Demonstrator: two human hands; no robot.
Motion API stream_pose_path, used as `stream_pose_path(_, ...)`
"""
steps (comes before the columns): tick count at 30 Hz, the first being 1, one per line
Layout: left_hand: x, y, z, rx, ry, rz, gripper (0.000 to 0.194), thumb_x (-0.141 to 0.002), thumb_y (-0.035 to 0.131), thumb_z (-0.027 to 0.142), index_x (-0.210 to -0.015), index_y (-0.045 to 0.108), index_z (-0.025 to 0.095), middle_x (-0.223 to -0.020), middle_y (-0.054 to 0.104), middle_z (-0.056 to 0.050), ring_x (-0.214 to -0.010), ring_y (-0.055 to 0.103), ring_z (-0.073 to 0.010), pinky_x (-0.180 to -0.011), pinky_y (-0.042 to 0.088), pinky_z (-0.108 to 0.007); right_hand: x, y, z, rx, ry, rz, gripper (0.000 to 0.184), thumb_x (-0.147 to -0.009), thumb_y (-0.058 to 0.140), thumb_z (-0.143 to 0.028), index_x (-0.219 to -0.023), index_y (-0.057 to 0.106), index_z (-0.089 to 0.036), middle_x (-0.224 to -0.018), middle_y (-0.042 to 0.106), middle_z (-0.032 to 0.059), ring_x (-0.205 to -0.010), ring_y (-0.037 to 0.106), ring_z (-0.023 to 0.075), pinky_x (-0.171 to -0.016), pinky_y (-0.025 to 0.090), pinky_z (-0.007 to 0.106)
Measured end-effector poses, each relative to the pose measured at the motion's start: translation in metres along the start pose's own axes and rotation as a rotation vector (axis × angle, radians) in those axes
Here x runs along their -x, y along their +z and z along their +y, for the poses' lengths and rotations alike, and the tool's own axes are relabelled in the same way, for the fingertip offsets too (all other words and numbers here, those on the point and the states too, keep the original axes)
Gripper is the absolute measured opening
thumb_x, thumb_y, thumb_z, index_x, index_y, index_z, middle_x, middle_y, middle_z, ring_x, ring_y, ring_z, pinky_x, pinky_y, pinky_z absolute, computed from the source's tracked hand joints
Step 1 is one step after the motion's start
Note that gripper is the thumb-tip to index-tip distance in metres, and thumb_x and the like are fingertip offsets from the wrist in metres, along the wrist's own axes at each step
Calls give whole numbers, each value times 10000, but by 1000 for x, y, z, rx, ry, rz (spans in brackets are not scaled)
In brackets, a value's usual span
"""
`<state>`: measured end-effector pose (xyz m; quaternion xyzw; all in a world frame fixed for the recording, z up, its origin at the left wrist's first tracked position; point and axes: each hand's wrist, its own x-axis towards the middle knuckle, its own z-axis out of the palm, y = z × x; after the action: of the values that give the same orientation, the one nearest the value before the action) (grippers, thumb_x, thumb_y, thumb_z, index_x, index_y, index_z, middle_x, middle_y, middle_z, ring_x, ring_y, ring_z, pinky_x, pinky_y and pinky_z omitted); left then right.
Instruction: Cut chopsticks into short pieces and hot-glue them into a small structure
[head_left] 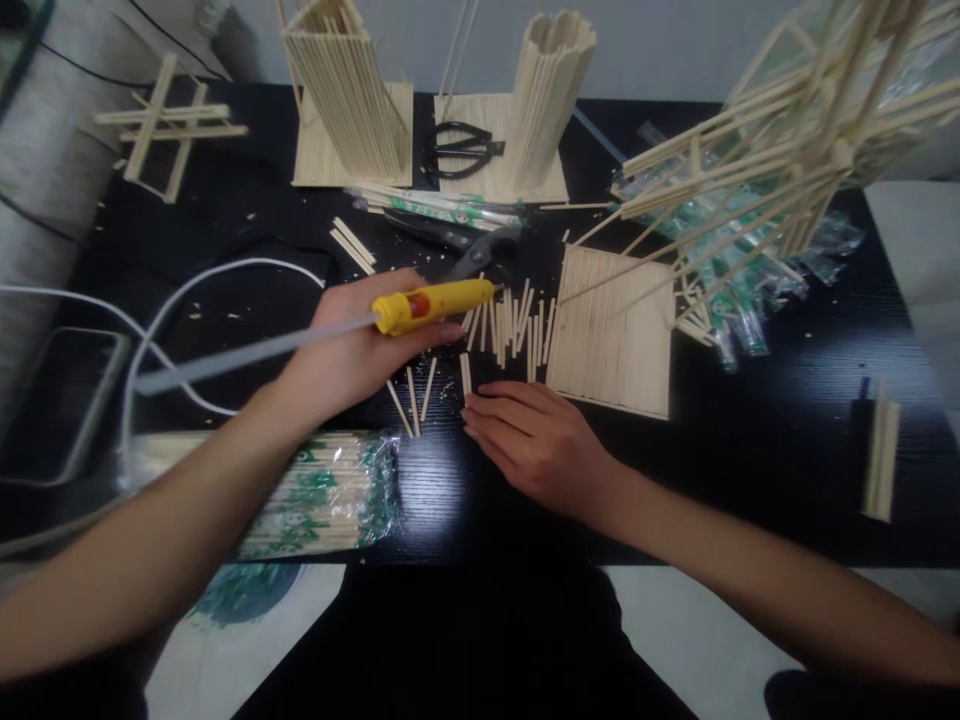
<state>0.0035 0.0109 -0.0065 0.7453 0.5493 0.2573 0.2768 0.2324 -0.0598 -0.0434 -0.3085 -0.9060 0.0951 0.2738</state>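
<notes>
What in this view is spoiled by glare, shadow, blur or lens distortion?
Head view: dim, greyish light overall; a pale glare patch on the black table below the left-hand sticks; shiny highlights on the plastic-wrapped bundle; the wooden lattice tower at upper right looks soft and stretched; the stick tips by the yellow glue gun are hard to separate.

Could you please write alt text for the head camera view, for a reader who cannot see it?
A left hand holds a yellow glue gun over short cut sticks on a black table, while the right hand touches two small sticks. Two stick towers stand behind.
</notes>
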Motion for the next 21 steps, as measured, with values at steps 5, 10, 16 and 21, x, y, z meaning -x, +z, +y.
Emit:
stream_pose_path(5, -3, -24, -13, 17, 25, -19, 382, -838, 767, 478, -978, 722, 125, -852, 734, -9, -734, 620, -109, -663, 482, -196, -1, 0, 0, 4, -3, 18, 171, -958, 640, -112, -1079, 763, -115, -1079, 789, 90, -1056, 704, 218, -873, 614, 373)
stream_pose_path(10, -3, -43, -31, -86, 287, -194, 408, -906, 656, 534, -839, 719, 136, -619, 613, 45, -506, 498, -55, -481, 376, -157, -1, 0, 1, 16, -6, 22, 161, -966, 630, -112, -1061, 760, -113, -1065, 791, 89, -1055, 708, 221, -866, 620, 371)
stream_pose_path(16, -4, -45, -35, -82, 286, -261, 388, -909, 658, 489, -740, 674, 140, -519, 509, 68, -417, 401, -38, -379, 280, -147, -1, 0, 1, 32, -11, 17, 163, -969, 626, -108, -1073, 752, -111, -1065, 788, 88, -1054, 711, 221, -869, 619, 367)
stream_pose_path(21, -5, -41, -35, -109, 343, -274, 395, -924, 644, 507, -816, 715, 134, -527, 474, 73, -419, 341, -33, -392, 218, -170, -2, -1, 0, 36, -18, 26, 151, -958, 640, -101, -1058, 753, -103, -1056, 791, 87, -1037, 715, 219, -863, 621, 360)
